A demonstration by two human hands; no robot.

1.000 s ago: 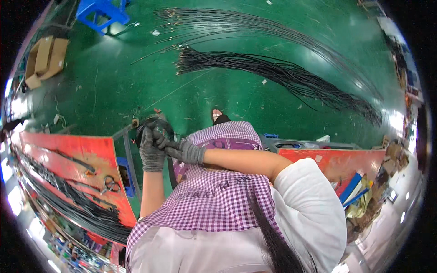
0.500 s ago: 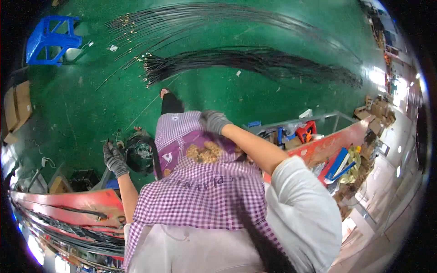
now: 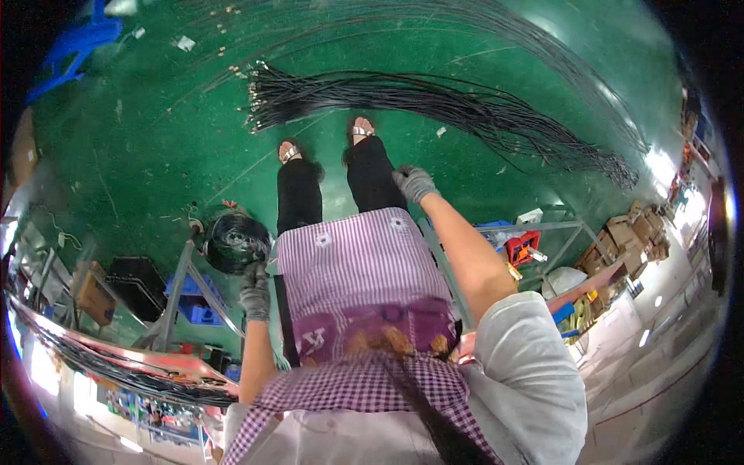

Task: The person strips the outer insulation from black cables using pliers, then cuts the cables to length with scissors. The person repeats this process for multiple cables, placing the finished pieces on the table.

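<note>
Head view, only one to go by. Left hand (image 3: 254, 287), grey knit glove, is at the near edge of a round black coil (image 3: 235, 240) that sits low beside the metal frame (image 3: 180, 291), left of the person's apron (image 3: 349, 263). Fingers overlap the coil's rim; from where I stand, can't tell if they're clamped on it or just resting there. Right hand (image 3: 416, 184), same glove, is out in front next to the right trouser leg, fingers loosely bent; can't make out anything held, can't say if the tips meet.

Thick bundle of black cables (image 3: 372, 97) lies on the green floor (image 3: 186, 147) past the feet, metal-tipped ends to the left, well apart from both hands. Thinner spread of cables (image 3: 535, 39) beyond it. More black cables (image 3: 147, 380) on the red bench (image 3: 159, 362) at lower left.

Step, my read: handling at the coil, left hand only; right looks unoccupied. Lifting the coil would call for a firm left grip at the rim, maybe the right brought across. Reaching the floor bundle would call for a bend forward.
</note>
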